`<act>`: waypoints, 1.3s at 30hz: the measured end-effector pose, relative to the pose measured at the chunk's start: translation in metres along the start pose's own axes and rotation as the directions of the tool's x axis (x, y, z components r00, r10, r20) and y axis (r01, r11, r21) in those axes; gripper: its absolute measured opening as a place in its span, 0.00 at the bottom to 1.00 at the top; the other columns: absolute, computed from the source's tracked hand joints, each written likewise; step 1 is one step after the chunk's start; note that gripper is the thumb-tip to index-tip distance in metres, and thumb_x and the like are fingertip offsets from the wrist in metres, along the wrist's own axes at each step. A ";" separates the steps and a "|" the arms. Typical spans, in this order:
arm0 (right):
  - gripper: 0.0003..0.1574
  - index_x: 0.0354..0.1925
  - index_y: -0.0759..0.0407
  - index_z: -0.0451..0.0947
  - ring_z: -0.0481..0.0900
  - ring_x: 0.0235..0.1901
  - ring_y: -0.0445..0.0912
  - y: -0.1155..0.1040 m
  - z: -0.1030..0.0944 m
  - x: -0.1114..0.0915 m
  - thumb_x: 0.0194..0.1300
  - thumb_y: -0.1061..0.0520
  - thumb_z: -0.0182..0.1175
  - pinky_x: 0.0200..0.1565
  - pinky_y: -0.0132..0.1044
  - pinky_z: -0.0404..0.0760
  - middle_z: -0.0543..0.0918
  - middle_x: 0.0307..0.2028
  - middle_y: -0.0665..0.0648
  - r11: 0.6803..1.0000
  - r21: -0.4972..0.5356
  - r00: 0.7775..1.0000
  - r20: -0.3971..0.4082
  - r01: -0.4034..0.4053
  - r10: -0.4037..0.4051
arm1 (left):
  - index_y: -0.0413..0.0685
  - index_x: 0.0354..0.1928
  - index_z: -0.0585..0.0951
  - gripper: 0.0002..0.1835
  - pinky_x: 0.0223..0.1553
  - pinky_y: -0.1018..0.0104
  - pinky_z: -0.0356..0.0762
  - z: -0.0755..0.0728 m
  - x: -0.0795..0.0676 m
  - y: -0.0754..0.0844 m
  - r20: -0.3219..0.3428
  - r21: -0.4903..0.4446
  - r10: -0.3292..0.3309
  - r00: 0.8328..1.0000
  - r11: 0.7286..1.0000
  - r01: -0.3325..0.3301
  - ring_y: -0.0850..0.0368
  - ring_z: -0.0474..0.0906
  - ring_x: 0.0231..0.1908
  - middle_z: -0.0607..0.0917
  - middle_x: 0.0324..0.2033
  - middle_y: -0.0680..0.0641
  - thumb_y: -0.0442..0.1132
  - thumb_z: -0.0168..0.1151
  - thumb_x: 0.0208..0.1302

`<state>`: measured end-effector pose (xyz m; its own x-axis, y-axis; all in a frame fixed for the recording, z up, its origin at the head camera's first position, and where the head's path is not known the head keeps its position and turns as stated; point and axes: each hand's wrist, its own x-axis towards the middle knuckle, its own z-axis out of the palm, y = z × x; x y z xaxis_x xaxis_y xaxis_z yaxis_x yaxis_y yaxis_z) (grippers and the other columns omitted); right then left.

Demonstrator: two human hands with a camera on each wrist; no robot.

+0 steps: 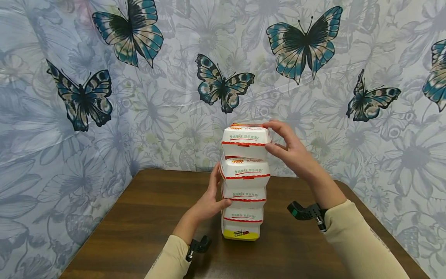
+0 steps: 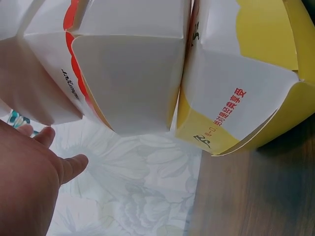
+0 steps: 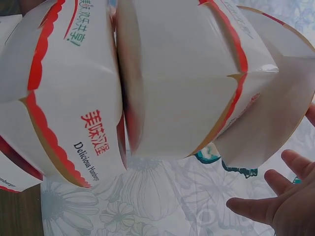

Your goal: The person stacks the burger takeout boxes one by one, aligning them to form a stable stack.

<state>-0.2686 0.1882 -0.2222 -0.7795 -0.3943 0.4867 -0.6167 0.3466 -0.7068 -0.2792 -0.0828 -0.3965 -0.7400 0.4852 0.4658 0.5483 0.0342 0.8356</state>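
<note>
A tower of several white paper burger boxes (image 1: 245, 170) with red scalloped edges stands upright on the table, its layers slightly offset. At its foot is a white-and-yellow paper box (image 1: 241, 234). My left hand (image 1: 208, 202) lies along the tower's left side, thumb toward the front and fingers extended upward. My right hand (image 1: 292, 150) is at the top burger box (image 1: 245, 140), index finger by its upper rear corner and thumb by its right front edge. In the right wrist view, the fingers (image 3: 251, 209) are spread; most stand apart from the cardboard.
The brown wooden table (image 1: 153, 209) extends on both sides of the tower. Behind it hangs a pale floral cloth (image 1: 167, 97) printed with blue butterflies. A black wrist camera mount (image 1: 306, 212) sits on the right wrist, another mount (image 1: 198, 247) on the left.
</note>
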 end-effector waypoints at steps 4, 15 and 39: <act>0.31 0.69 0.47 0.64 0.45 0.78 0.48 0.003 0.002 0.001 0.70 0.53 0.58 0.68 0.69 0.61 0.53 0.77 0.46 1.000 -0.024 1.000 -0.010 -0.018 0.018 | 0.74 0.77 0.29 0.61 0.72 0.27 0.42 0.001 -0.001 0.001 0.003 0.003 0.004 1.000 1.000 -0.004 0.45 0.36 0.79 0.40 0.79 0.51 0.73 0.62 0.56; 0.30 0.64 0.53 0.61 0.49 0.77 0.56 -0.003 0.006 0.001 0.69 0.54 0.60 0.67 0.68 0.63 0.47 0.79 0.48 0.996 0.061 0.996 -0.049 -0.068 0.071 | 0.68 0.78 0.30 0.61 0.74 0.31 0.41 0.001 0.001 0.006 -0.031 0.019 0.017 0.999 1.000 -0.016 0.46 0.36 0.79 0.38 0.80 0.52 0.70 0.63 0.59; 0.34 0.70 0.49 0.58 0.47 0.78 0.55 -0.001 0.010 -0.004 0.70 0.57 0.58 0.67 0.62 0.66 0.51 0.77 0.46 0.995 0.100 0.997 -0.081 -0.007 0.015 | 0.54 0.79 0.51 0.41 0.70 0.26 0.45 0.019 0.002 0.056 -0.239 0.128 0.298 0.924 0.953 -0.275 0.51 0.31 0.79 0.36 0.79 0.53 0.52 0.59 0.71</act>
<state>-0.2639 0.1812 -0.2283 -0.7949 -0.3185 0.5164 -0.5974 0.2629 -0.7576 -0.2429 -0.0637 -0.3543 -0.6132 0.2497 0.7494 0.7757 0.0111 0.6310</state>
